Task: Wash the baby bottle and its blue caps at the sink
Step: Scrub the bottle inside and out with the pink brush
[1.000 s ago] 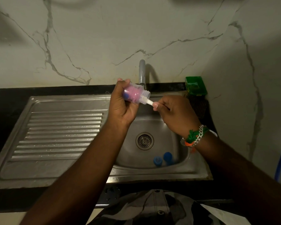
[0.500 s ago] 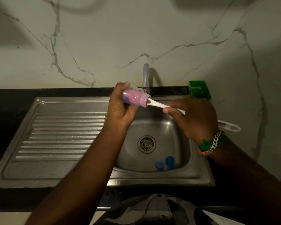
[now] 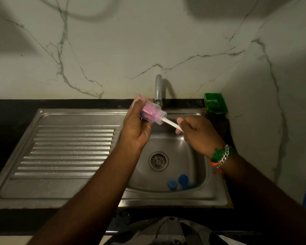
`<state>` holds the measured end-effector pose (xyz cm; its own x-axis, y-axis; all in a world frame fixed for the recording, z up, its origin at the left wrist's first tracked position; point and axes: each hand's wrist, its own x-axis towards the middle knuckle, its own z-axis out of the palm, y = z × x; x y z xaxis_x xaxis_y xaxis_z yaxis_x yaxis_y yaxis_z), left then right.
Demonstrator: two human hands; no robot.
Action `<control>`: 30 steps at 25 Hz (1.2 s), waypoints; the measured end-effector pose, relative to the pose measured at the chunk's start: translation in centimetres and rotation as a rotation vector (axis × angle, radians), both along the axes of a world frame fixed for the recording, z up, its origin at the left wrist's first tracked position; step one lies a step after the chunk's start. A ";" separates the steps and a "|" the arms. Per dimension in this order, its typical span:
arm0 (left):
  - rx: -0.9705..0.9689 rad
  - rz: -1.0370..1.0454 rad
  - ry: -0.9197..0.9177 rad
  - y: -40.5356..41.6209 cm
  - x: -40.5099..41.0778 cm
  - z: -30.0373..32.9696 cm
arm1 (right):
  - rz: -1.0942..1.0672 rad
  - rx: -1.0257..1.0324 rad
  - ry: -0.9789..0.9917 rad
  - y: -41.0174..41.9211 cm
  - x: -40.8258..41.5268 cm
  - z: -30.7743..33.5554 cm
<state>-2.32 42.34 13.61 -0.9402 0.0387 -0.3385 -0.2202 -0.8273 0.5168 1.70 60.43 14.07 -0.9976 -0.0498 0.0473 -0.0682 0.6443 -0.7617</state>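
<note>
My left hand (image 3: 137,126) grips the baby bottle (image 3: 151,112); my right hand's (image 3: 198,133) fingers pinch the brush handle (image 3: 171,124). Two blue caps (image 3: 177,182) lie in the sink (image 3: 193,174).

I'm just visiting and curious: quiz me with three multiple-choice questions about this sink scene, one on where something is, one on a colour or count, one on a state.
1. Where do the blue caps lie?
A. on the draining board
B. in the sink basin
C. on the counter

2. What colour is the brush head inside the baby bottle?
A. pink
B. yellow
C. black

3. What is the right hand doing?
A. hanging idle
B. turning the tap
C. gripping the white brush handle

Answers: 1 B, both caps sit in the basin near its front wall, right of the drain. 2 A, pink shows through the clear bottle held by the left hand. 3 C, its fingers curl round the handle.
</note>
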 end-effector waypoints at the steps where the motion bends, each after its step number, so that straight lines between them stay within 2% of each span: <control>1: 0.030 0.006 0.009 -0.2 -0.1 -0.1 | 0.019 0.005 0.008 0.0 -0.1 0.0; 3: 0.077 0.004 0.004 -0.8 -0.2 -0.2 | 0.074 0.135 0.108 0.3 0.1 0.0; 5: 0.050 -0.027 -0.034 -1.0 -0.3 -0.5 | 0.104 0.305 0.238 0.4 0.0 -0.2; 7: 0.010 -0.027 -0.059 -0.8 -0.2 -0.5 | 0.095 0.400 0.276 0.2 0.0 -0.2; 10: 0.021 0.035 -0.063 -1.0 -1.1 -0.6 | 0.122 0.315 0.114 -0.3 0.2 -0.4; 14: -0.002 -0.015 0.040 -1.0 -0.8 -0.8 | 0.160 -0.160 -0.287 0.4 -0.5 0.2; 15: 0.003 -0.026 0.072 -1.0 -0.6 -0.9 | 0.170 -0.221 -0.319 0.4 -0.5 0.4; 16: 0.013 -0.035 0.095 -0.9 -0.6 -1.1 | 0.173 -0.202 -0.268 0.2 -0.3 0.4; 18: 0.009 -0.053 0.098 -0.9 -0.7 -1.4 | 0.157 0.014 -0.040 -0.2 0.1 0.3; 20: -0.167 -0.114 0.015 -1.0 -0.6 -1.5 | 0.095 0.253 0.182 -0.4 0.1 0.4; 22: -0.382 -0.188 -0.091 -1.2 -0.5 -2.1 | 0.034 0.373 0.285 0.0 -0.3 0.7; 24: -0.404 -0.196 -0.074 -1.7 -0.5 -2.4 | 0.043 0.418 0.249 0.5 -0.5 0.6; 25: -0.373 -0.188 -0.022 -2.0 -0.4 -2.4 | 0.076 0.371 0.172 0.6 -0.6 0.3; 28: -0.249 -0.209 0.098 -2.5 -0.3 -2.5 | 0.106 0.018 -0.115 0.5 -0.7 -0.1; 30: -0.209 -0.230 0.132 -2.6 -0.2 -3.0 | 0.100 0.054 -0.115 0.9 -0.8 -0.1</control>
<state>-2.55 39.74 10.60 -0.9511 0.1973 -0.2377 -0.3087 -0.6369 0.7065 0.92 61.36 13.95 -0.9862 -0.1487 -0.0726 -0.0485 0.6789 -0.7326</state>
